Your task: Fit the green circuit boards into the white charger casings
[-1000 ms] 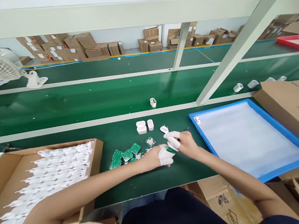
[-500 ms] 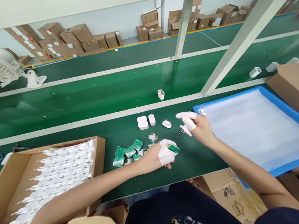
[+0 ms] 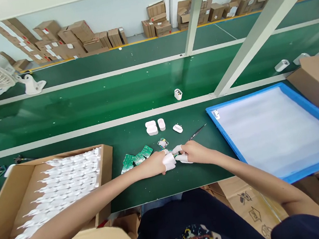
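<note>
My left hand [image 3: 159, 163], in white finger covers, is closed on a small green circuit board [image 3: 175, 155], mostly hidden by the fingers. From the right, my right hand [image 3: 193, 152] meets it, its white-covered thumb and finger pinched at the board's edge; what lies between them is too small to make out. Black tweezers [image 3: 197, 132] lie just beyond my right hand. Farther back are a white oval cap with pins [image 3: 178, 128] and white hollow casings [image 3: 151, 128]. Several green boards [image 3: 139, 158] lie beside my left wrist, near one more board [image 3: 162, 143].
A cardboard box [image 3: 109, 159] with rows of white parts stands left. At right are a blue-rimmed tray [image 3: 230, 138] and a carton [image 3: 317, 80]. A white casing [image 3: 177, 94] stands on the green strip behind; a slanted metal post [image 3: 254, 41] rises at right.
My right hand has moved left and inward to meet my left hand. The black-tipped tool by it now lies on the table. My left hand has shifted slightly left, and the view has tilted a little.
</note>
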Available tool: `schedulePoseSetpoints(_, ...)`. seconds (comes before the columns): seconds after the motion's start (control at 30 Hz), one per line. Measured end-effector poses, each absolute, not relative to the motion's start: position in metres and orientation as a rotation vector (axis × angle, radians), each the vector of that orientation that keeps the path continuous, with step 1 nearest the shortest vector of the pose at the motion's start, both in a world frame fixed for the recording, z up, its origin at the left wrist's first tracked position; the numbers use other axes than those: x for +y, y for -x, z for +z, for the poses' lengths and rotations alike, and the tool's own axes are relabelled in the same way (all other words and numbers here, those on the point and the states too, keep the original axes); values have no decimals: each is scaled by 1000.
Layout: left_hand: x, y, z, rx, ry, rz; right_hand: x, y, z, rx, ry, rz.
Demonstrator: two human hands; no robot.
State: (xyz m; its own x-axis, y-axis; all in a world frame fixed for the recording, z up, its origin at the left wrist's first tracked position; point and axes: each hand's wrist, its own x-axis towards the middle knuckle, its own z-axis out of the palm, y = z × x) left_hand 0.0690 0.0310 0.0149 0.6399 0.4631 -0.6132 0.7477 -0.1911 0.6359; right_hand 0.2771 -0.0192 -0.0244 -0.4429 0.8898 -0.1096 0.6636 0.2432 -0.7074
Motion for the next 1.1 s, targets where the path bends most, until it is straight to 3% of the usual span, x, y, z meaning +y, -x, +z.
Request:
schedulePoseSetpoints(0.23,46,-59,38,783,-1684,-444,-19,-283,-9,-2186,1445,982)
schedulePoseSetpoints(0.43,51,-39,48,967,-1764,-398,-11,-302,-1,-2257,1562,945)
schedulePoseSetpoints(0.7,90,-25,13,1355,-1898,336,-1,-281,-10,-2334,1813,699)
schedulePoseSetpoints(0.9,131,-17,-7,1582,-1917,372,36,-295,-15,-2083,2188,472)
schedulePoseSetpoints(1.1,132,-33,-13,1494,-1881,310,46,-306,-13,-2012,2238,459)
